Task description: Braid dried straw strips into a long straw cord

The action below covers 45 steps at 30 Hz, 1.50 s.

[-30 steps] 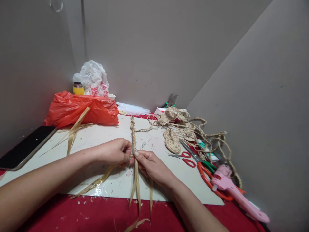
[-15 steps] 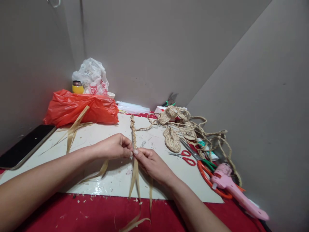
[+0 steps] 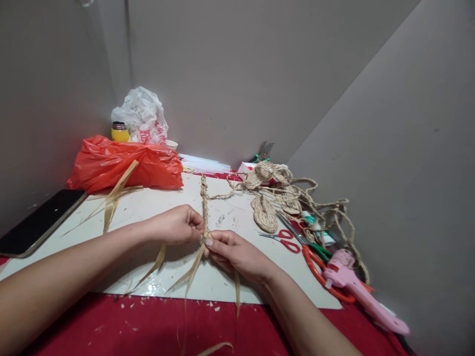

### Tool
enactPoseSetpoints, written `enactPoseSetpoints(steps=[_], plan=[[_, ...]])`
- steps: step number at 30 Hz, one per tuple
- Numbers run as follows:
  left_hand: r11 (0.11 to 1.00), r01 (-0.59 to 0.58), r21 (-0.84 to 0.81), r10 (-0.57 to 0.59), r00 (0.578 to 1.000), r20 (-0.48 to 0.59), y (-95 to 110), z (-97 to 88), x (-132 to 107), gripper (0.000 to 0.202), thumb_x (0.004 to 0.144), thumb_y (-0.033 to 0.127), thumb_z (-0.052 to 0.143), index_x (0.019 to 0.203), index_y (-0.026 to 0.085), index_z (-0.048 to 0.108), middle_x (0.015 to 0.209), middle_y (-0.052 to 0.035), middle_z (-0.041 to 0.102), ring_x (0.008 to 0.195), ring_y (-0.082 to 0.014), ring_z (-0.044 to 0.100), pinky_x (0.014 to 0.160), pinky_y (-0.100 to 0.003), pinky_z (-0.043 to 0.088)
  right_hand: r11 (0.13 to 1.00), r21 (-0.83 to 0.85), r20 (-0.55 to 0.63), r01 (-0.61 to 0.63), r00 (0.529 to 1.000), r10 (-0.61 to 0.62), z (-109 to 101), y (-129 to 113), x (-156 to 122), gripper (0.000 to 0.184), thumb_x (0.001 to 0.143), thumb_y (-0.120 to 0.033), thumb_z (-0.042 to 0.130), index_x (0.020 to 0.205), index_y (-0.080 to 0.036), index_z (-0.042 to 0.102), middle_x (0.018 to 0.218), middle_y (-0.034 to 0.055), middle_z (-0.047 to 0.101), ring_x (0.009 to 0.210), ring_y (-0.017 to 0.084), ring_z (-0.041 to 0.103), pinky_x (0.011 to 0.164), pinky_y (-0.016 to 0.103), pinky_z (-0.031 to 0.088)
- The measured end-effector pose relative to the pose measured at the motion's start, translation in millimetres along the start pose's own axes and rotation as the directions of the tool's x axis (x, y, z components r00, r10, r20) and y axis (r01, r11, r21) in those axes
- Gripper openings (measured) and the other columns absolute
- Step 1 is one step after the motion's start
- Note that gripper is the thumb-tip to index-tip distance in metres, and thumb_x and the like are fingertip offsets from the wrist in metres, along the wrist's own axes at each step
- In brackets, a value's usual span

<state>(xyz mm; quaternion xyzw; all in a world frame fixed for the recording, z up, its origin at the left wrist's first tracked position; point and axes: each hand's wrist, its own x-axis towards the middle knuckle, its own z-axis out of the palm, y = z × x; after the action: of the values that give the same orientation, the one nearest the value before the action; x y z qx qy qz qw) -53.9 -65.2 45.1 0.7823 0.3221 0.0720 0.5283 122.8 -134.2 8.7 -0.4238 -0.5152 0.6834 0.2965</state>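
Note:
A narrow straw-coloured braid [image 3: 205,202] runs from the back of the white board [image 3: 237,212] toward me. At its near end my left hand [image 3: 178,225] pinches the fibre strands from the left. My right hand [image 3: 237,254] grips the same spot from the right, thumb on top, its fingertips touching the left ones. Loose flat strands [image 3: 192,272] hang below the fingers toward the board's front edge. One strand [image 3: 159,262] comes out under the left hand and another [image 3: 238,294] under the right. The exact crossing of strands is hidden by the fingers.
Red-handled scissors [image 3: 287,240], larger orange-handled shears [image 3: 315,267] and a pink glue gun [image 3: 363,291] lie right. Behind them are woven coils with cord [image 3: 264,215]. A phone [image 3: 40,222], a red plastic bag [image 3: 126,165] and a yellow jar [image 3: 119,132] stand left.
The loose strands below the fingers have swung left. Both hands stay pinched at the braid's end, with the right thumb slightly lower.

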Motion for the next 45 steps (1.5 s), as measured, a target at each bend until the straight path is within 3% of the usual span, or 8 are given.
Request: enactPoseSetpoints(steps=[5, 8, 12, 16, 21, 26, 32, 45], plan=[[1.000, -0.014, 0.009, 0.014, 1.000, -0.018, -5.9, 3.9, 1.6, 0.010, 0.067, 0.024, 0.053, 0.060, 0.016, 0.055, 0.047, 0.0061, 0.042, 0.044, -0.0062, 0.033, 0.045, -0.020, 0.024, 1.000, -0.013, -0.169, -0.025, 0.985, 0.022, 6.6, -0.1, 3.7, 0.039, 0.075, -0.041, 0.063, 0.052, -0.017, 0.043, 0.041, -0.0098, 0.029, 0.035, 0.002, 0.016, 0.036, 0.022, 0.008], [1.000, 0.014, -0.008, -0.014, 1.000, -0.014, -5.5, 5.2, 1.7, 0.009, 0.065, 0.022, 0.050, 0.060, 0.016, 0.056, 0.047, 0.0049, 0.045, 0.044, -0.0076, 0.036, 0.045, -0.021, 0.025, 0.998, 0.032, -0.245, -0.054, 0.968, 0.060, 11.7, 0.2, 4.0, 0.033, 0.074, -0.036, 0.063, 0.052, -0.016, 0.049, 0.035, -0.0098, 0.029, 0.032, 0.002, 0.016, 0.034, 0.022, 0.006], [0.998, 0.061, -0.007, -0.061, 0.998, -0.023, 0.6, 5.3, -0.7, 0.011, 0.063, 0.020, 0.046, 0.058, 0.016, 0.056, 0.046, 0.0036, 0.048, 0.044, -0.0088, 0.038, 0.045, -0.022, 0.026, 0.962, 0.260, -0.200, -0.085, 0.970, 0.140, 16.1, -0.7, 2.8, 0.025, 0.070, -0.035, 0.065, 0.064, -0.011, 0.061, 0.037, -0.0107, 0.030, 0.033, 0.001, 0.014, 0.034, 0.019, 0.004], [0.996, 0.081, 0.036, -0.080, 0.996, -0.032, 6.1, 7.6, -3.1, 0.014, 0.065, 0.020, 0.043, 0.059, 0.016, 0.054, 0.049, 0.0023, 0.051, 0.046, -0.0099, 0.043, 0.047, -0.022, 0.029, 0.892, 0.440, -0.123, -0.100, 0.978, 0.170, 18.0, -0.1, 2.7, 0.020, 0.069, -0.029, 0.066, 0.072, -0.010, 0.060, 0.042, -0.0093, 0.037, 0.035, 0.000, 0.015, 0.035, 0.016, 0.004], [0.944, 0.058, 0.324, 0.016, 0.975, -0.220, 11.6, 17.2, -6.5, 0.011, 0.069, 0.020, 0.044, 0.063, 0.017, 0.053, 0.054, 0.0015, 0.051, 0.051, -0.0105, 0.042, 0.049, -0.022, 0.028, 0.815, 0.578, -0.121, -0.044, 0.983, 0.139, 20.8, 2.1, 3.4, 0.024, 0.066, -0.023, 0.067, 0.059, -0.015, 0.046, 0.043, -0.0076, 0.041, 0.036, 0.000, 0.016, 0.034, 0.014, 0.006], [0.811, 0.107, 0.575, 0.074, 0.956, -0.283, 18.6, 28.3, -12.1, 0.018, 0.075, 0.021, 0.040, 0.075, 0.018, 0.057, 0.064, -0.0045, 0.059, 0.057, -0.0159, 0.052, 0.051, -0.024, 0.030, 0.794, 0.608, -0.188, -0.004, 0.971, 0.149, 26.6, 2.2, 3.5, 0.026, 0.066, -0.026, 0.068, 0.058, -0.015, 0.046, 0.043, -0.0070, 0.042, 0.036, 0.000, 0.015, 0.033, 0.014, 0.006], [0.725, 0.195, 0.661, 0.001, 0.959, -0.285, 28.4, 36.5, -15.2, 0.025, 0.077, 0.020, 0.039, 0.093, 0.016, 0.058, 0.069, -0.0082, 0.063, 0.061, -0.0209, 0.059, 0.050, -0.026, 0.033, 0.786, 0.617, -0.253, 0.018, 0.951, 0.177, 35.1, 4.7, 3.4, 0.029, 0.067, -0.029, 0.068, 0.056, -0.015, 0.044, 0.041, -0.0079, 0.038, 0.035, 0.001, 0.017, 0.033, 0.014, 0.007], [0.738, 0.168, 0.654, 0.027, 0.960, -0.277, 26.1, 41.5, -14.4, 0.026, 0.080, 0.023, 0.037, 0.096, 0.016, 0.057, 0.074, -0.0095, 0.065, 0.064, -0.0208, 0.060, 0.053, -0.027, 0.036, 0.743, 0.663, -0.329, 0.094, 0.928, 0.176, 36.8, 10.1, 4.2, 0.026, 0.067, -0.024, 0.068, 0.059, -0.016, 0.044, 0.042, -0.0091, 0.039, 0.034, 0.000, 0.020, 0.030, 0.011, 0.013]])
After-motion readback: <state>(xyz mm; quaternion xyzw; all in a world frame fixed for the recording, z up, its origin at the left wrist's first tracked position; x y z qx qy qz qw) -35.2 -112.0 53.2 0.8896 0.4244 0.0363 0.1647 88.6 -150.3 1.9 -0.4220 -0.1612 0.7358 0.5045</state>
